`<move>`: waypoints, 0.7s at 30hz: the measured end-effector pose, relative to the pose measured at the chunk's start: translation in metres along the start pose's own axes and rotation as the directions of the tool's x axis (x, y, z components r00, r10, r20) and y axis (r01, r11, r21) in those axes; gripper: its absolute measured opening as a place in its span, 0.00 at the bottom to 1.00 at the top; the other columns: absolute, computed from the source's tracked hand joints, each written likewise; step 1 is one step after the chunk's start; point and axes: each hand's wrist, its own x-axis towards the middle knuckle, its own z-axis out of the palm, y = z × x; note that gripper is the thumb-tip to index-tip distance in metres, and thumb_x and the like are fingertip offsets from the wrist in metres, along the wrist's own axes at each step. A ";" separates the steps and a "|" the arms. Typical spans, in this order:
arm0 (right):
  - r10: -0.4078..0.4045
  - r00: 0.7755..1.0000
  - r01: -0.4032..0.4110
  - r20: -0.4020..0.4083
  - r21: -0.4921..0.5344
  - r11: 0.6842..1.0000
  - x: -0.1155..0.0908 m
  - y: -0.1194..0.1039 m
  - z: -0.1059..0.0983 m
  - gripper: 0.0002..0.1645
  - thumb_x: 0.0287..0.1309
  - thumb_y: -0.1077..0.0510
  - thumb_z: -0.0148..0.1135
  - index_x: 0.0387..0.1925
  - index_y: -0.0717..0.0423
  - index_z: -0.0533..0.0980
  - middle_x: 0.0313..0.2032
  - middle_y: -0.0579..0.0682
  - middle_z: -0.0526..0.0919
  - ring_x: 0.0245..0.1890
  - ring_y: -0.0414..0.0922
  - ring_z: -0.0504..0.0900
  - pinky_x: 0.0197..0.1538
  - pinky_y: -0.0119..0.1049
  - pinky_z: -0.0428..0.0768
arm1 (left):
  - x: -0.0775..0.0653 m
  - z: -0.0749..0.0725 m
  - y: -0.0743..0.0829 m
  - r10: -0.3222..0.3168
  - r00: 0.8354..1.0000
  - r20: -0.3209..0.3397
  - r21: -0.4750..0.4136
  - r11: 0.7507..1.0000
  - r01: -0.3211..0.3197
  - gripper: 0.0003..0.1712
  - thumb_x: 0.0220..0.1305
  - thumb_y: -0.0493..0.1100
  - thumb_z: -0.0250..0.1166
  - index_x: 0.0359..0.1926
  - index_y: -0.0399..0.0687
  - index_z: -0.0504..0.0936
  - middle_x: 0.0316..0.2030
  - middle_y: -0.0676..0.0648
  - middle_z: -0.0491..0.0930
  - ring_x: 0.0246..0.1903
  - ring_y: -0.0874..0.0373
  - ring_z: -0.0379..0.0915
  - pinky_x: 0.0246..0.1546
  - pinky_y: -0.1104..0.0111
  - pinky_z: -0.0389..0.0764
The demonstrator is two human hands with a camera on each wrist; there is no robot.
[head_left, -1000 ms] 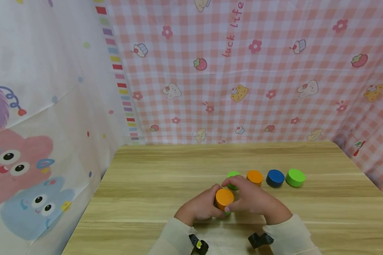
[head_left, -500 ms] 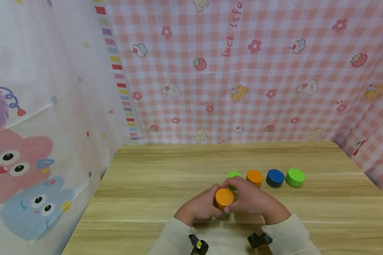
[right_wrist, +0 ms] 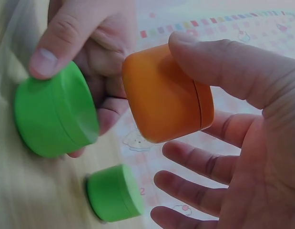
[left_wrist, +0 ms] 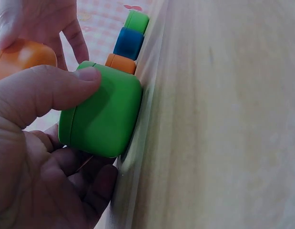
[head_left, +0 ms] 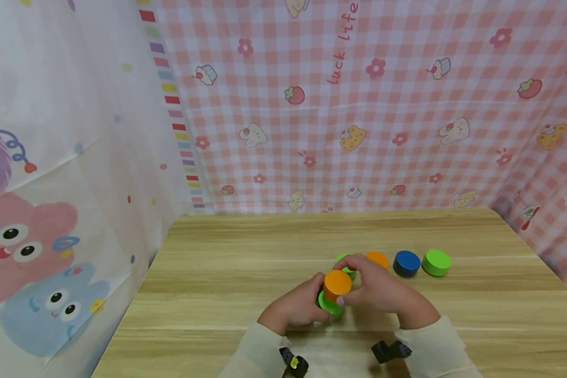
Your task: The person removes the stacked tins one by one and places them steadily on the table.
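My left hand (head_left: 298,304) holds a small round green tin (head_left: 331,305) at the table, its thumb on the upper edge in the left wrist view. A seam runs round the tin (left_wrist: 102,112) near its top. Just above it and slightly right, my right hand (head_left: 375,287) pinches a round orange tin (head_left: 337,283) between thumb and index finger. The other right fingers (right_wrist: 199,162) are spread apart below the orange tin (right_wrist: 161,95). In the right wrist view a gap separates the two held tins.
Behind the hands stands a row of similar tins on the wooden table (head_left: 227,273): a green one (right_wrist: 114,193), partly hidden by the right hand in the head view, an orange one (head_left: 377,258), a blue one (head_left: 407,263) and another green one (head_left: 437,262). A checked cloth (head_left: 274,121) hangs behind.
The right hand has lifted the orange tin off the green tin, up and slightly right, so the green top shows. The left hand has stayed in place.
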 end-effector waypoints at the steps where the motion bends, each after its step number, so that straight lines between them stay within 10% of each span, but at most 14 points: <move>1: 0.003 1.000 -0.003 -0.010 -0.002 1.000 0.000 0.000 -0.001 0.29 0.53 0.53 0.83 0.54 0.51 0.78 0.60 0.55 0.79 0.64 0.62 0.75 0.67 0.68 0.71 | 0.000 0.000 0.000 -0.004 1.000 0.001 -0.008 1.000 0.004 0.33 0.55 0.36 0.79 0.57 0.55 0.71 0.50 0.57 0.78 0.47 0.62 0.75 0.59 0.64 0.75; 11: 0.036 0.998 -0.034 -0.059 0.042 0.999 -0.006 0.003 -0.017 0.31 0.57 0.54 0.80 0.59 0.57 0.77 0.63 0.58 0.78 0.69 0.69 0.69 0.69 0.71 0.68 | 0.000 0.002 0.000 -0.029 1.000 0.008 -0.010 1.000 0.029 0.30 0.55 0.35 0.79 0.54 0.54 0.72 0.47 0.55 0.78 0.44 0.61 0.75 0.51 0.67 0.77; 21: 0.075 0.993 -0.069 -0.088 0.063 0.996 -0.007 0.011 -0.026 0.35 0.58 0.54 0.80 0.62 0.60 0.74 0.60 0.61 0.78 0.54 0.54 0.80 0.57 0.53 0.82 | 0.001 0.001 0.000 -0.038 0.999 0.000 0.015 0.999 0.038 0.30 0.56 0.36 0.79 0.54 0.56 0.72 0.48 0.56 0.78 0.45 0.61 0.74 0.54 0.66 0.76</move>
